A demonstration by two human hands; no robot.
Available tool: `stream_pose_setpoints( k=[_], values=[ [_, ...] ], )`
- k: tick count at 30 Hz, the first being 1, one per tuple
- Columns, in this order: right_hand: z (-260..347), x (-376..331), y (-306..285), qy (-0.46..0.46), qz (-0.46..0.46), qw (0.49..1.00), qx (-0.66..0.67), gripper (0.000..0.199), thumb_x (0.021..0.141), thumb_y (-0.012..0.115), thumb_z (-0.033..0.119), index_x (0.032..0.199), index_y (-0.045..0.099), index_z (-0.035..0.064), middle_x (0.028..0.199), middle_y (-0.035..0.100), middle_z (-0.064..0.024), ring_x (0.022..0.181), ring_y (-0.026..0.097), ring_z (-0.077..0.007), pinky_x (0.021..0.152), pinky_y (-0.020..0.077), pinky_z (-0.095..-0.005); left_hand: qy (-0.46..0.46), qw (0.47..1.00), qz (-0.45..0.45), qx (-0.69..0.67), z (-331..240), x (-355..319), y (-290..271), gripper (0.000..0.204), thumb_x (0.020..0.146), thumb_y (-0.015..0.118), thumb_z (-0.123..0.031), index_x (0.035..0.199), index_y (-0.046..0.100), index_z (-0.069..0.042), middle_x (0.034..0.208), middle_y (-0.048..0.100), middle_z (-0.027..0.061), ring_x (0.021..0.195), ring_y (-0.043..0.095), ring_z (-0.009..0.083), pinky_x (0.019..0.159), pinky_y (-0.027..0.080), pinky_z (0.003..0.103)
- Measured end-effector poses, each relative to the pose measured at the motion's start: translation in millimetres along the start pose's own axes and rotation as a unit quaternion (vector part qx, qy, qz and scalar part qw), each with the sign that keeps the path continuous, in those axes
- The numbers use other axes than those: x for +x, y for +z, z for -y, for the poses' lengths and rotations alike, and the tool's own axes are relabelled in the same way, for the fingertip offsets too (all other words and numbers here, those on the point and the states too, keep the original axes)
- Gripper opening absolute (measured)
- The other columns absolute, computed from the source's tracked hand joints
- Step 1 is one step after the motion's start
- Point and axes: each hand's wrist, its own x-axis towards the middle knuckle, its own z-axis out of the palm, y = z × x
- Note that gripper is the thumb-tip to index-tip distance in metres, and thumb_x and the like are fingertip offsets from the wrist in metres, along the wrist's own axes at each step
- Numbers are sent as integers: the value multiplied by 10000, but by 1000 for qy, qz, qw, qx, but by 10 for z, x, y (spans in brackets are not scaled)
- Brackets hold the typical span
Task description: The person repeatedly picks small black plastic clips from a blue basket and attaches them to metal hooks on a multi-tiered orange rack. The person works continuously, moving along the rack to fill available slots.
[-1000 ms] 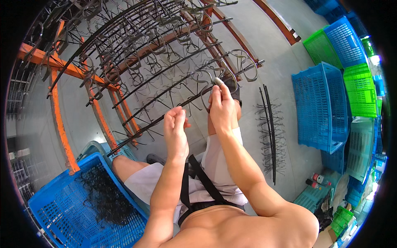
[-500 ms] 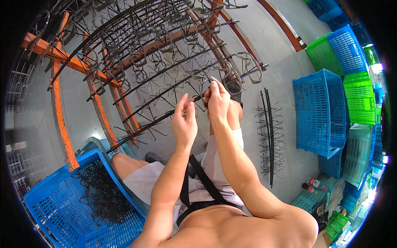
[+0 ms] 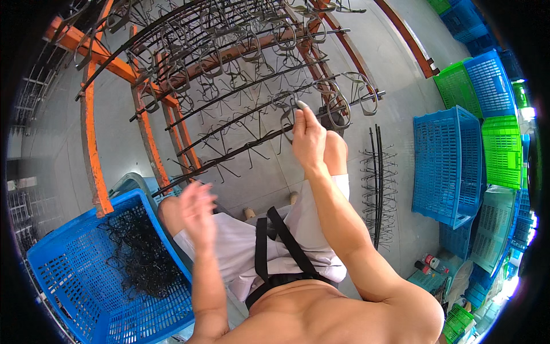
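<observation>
My right hand reaches to the near end of the rack, its thumb and fingers closed on the edge of a grey metal loop-shaped frame. That frame hangs by a black rod with wire hooks. Another grey loop frame hangs just right of my fingertips. My left hand is over my left thigh, smeared by motion; whether it holds anything cannot be made out. Close to it stands a blue plastic crate, with a tangle of thin black pieces inside.
An orange rack carries several hooked rods with more grey loop frames. Two black hooked rods lie on the floor to the right. Beyond them stand blue crates and green crates. Bottles are at the lower right.
My left hand has moved away from the right hand, down and left toward the blue crate. My right hand stays at the loop frame. The whole view has shifted slightly.
</observation>
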Motion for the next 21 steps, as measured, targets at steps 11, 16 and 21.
stream_pose_setpoints(
  k=[11,16,21],
  values=[
    [-75,96,4,106,17,982,157,209,954,456,218,923,572,47,588,500,4,479,430,-69,412,357,-236,-271,801,-187,500,2452,-61,-2974,394,812,602,-261,1136,562,-41,1117,583,213,1023,566,350,867,446,438],
    [-174,241,-170,164,90,981,55,308,929,441,332,809,567,78,579,488,-14,459,437,-117,436,364,-278,-159,907,-216,325,2969,-26,-2746,442,724,694,-287,1050,577,-13,1065,611,220,956,594,392,833,470,450],
    [-461,216,-86,65,52,994,70,186,939,474,233,941,530,55,625,481,7,464,445,-60,371,353,-195,-265,871,-202,361,2402,179,-2583,479,864,521,-386,1263,429,-137,1178,553,234,1074,514,445,885,420,500]
  ],
)
